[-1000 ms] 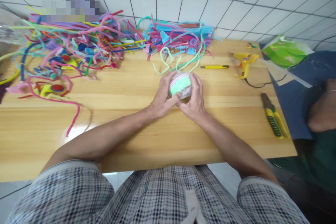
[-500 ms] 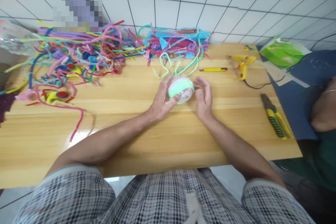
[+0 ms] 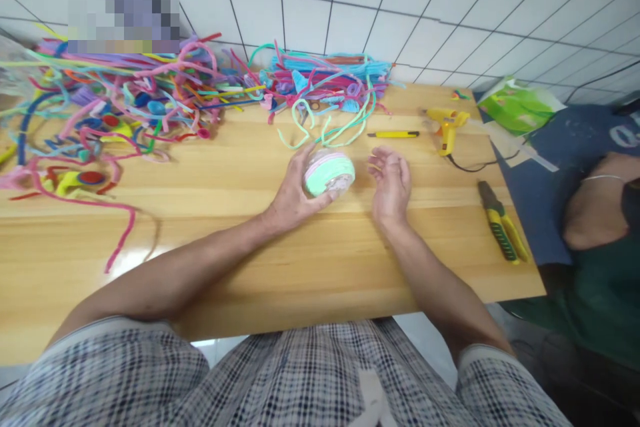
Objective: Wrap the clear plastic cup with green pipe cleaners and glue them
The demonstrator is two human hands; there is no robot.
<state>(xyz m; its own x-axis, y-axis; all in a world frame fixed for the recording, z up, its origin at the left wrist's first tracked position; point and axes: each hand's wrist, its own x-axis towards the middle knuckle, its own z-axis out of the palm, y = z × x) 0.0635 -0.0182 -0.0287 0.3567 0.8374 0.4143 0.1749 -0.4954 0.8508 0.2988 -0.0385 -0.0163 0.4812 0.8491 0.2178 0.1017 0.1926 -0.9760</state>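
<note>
My left hand (image 3: 294, 195) is closed around a ball (image 3: 330, 170) wrapped in bands of mint green and pale pink, with a whitish, clear-looking patch low on its right side. The thumb presses the ball's lower edge and the other fingers are partly hidden behind it. To the right, my right hand (image 3: 391, 185) is raised beside the ball, not touching it, fingers loosely curled and apart with nothing visible in them. Just beyond the ball lie curved mint-green pipe cleaners (image 3: 336, 140).
Colourful pipe cleaners (image 3: 155, 83) heap along the wall. On the right lie a yellow utility knife (image 3: 395, 134), a yellow glue gun (image 3: 447, 128), pliers (image 3: 500, 223) and a green bag (image 3: 520, 107). Another person's arm (image 3: 597, 200) is beyond the table's right edge.
The right hand has drawn slightly away from the ball and its fingers have turned. The left hand keeps the ball, now tilted a little. The whole view has shifted.
</note>
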